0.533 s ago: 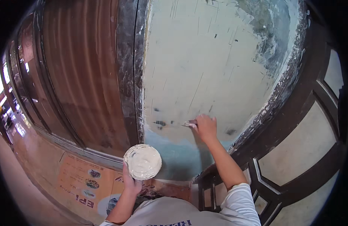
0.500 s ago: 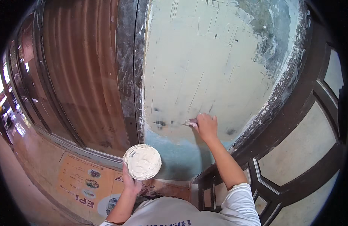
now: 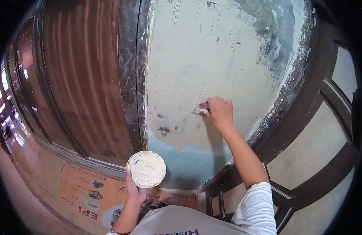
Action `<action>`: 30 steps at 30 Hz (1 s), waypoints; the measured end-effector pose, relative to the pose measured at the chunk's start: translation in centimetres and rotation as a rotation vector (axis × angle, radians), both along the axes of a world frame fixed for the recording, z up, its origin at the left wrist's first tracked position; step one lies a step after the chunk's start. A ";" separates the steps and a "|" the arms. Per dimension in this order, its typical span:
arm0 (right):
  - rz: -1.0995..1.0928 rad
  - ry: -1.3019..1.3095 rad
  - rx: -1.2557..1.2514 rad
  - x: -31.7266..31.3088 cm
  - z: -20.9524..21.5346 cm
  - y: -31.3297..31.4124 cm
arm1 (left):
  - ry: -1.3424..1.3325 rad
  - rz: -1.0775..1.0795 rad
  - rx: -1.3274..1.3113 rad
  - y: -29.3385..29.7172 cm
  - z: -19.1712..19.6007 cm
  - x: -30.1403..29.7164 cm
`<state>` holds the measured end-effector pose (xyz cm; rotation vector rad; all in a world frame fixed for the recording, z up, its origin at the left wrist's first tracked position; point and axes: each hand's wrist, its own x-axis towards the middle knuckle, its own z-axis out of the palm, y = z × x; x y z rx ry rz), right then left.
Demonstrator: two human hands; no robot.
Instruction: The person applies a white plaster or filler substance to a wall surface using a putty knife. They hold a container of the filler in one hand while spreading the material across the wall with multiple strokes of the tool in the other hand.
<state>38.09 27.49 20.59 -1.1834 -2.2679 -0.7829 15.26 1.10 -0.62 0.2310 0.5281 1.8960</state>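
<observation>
R hand up w/ scraper, L hand gripping tub.

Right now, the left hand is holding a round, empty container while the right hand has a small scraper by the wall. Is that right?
Not quite: the round container is not empty. The head view shows creamy white paste all across it. The rest holds: it is in the left hand, and the right hand has a small scraper by the wall.
</observation>
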 end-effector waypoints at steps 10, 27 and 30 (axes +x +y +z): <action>-0.040 0.189 0.301 0.2 13.9 -0.7 | 0.048 0.021 0.063 0.0 -0.6 -0.3; 0.225 0.101 0.517 -1.8 2.3 0.7 | 0.003 0.016 0.034 -0.5 0.0 -0.3; 0.064 -0.041 0.178 -0.8 -14.6 -1.6 | 0.025 0.011 0.023 -0.5 0.0 -0.1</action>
